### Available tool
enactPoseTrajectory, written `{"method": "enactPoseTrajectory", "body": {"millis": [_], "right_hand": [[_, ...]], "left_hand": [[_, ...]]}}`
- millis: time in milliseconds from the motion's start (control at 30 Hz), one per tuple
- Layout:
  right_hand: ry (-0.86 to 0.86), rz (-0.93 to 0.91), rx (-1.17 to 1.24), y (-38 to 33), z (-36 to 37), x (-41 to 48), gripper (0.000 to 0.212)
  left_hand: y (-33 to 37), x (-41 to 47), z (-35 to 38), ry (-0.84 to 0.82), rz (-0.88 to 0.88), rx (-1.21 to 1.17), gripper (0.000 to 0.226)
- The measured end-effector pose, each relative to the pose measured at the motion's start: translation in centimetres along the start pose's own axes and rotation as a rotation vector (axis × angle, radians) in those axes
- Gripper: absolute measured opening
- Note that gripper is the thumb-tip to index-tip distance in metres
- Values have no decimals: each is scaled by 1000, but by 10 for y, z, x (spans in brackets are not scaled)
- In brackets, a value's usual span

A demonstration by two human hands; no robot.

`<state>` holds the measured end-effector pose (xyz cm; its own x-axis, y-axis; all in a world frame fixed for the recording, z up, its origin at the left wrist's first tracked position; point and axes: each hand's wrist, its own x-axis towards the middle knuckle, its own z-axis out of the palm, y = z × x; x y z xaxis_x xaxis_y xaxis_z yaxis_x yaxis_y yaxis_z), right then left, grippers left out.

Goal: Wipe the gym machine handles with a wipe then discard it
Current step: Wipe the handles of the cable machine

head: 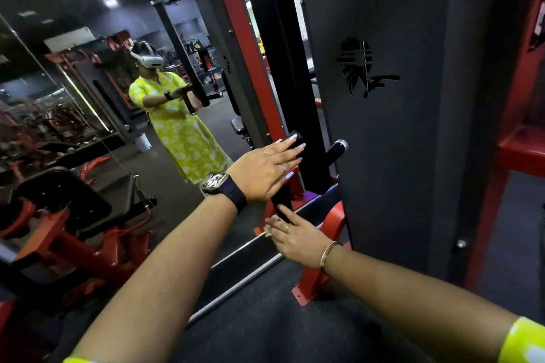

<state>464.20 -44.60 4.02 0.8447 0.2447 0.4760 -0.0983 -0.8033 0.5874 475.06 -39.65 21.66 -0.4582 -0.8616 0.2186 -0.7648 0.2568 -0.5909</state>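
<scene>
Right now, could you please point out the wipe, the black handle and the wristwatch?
wipe (pixel 269 230), head view, on its pale crumpled edge.
black handle (pixel 281 199), head view, on the lower stretch of the grip.
wristwatch (pixel 216 181), head view, on its face.
</scene>
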Motion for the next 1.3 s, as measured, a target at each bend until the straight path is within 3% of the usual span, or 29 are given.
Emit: {"method": "enactPoseTrajectory", "body": {"millis": [100, 233, 300, 367, 433, 567, 633, 767, 967, 1133, 1200, 1300], "right_hand": [[-206, -73, -81, -3, 10, -3, 47], [-156, -209, -94, 12, 8, -27, 25], [-95, -135, -32, 18, 7, -48, 29], [85, 97, 119, 21, 13, -68, 49], [259, 325, 354, 24, 8, -72, 43], [585, 1169, 982, 34, -26, -25, 46], [581, 1364, 1177, 32, -44, 4, 45], [533, 1249, 1237, 3, -56, 25, 47], [385, 1561, 1303, 1, -53, 29, 46], [521, 1546, 1344, -12, -69, 44, 52], [508, 1509, 1264, -34, -63, 48, 53], [610, 1648, 1044, -50, -47, 69, 48]], "left_hand": [[1, -1, 0, -3, -6, -5, 46], [3, -1, 2, 14, -13, -5, 45], [2, -2, 4, 28, -6, -16, 44], [1, -3, 7, 50, 8, -32, 43], [0, -4, 11, 84, 25, -51, 43], [-2, -5, 17, 132, 45, -110, 45], [-3, -4, 20, 134, 40, -124, 45], [-3, -2, 21, 145, 8, -175, 46], [-4, -3, 31, 234, 18, -192, 40], [-18, -2, 45, 311, 159, -241, 41], [-30, 1, 48, 327, 265, -236, 43], [-45, 4, 47, 328, 369, -281, 46]]}}
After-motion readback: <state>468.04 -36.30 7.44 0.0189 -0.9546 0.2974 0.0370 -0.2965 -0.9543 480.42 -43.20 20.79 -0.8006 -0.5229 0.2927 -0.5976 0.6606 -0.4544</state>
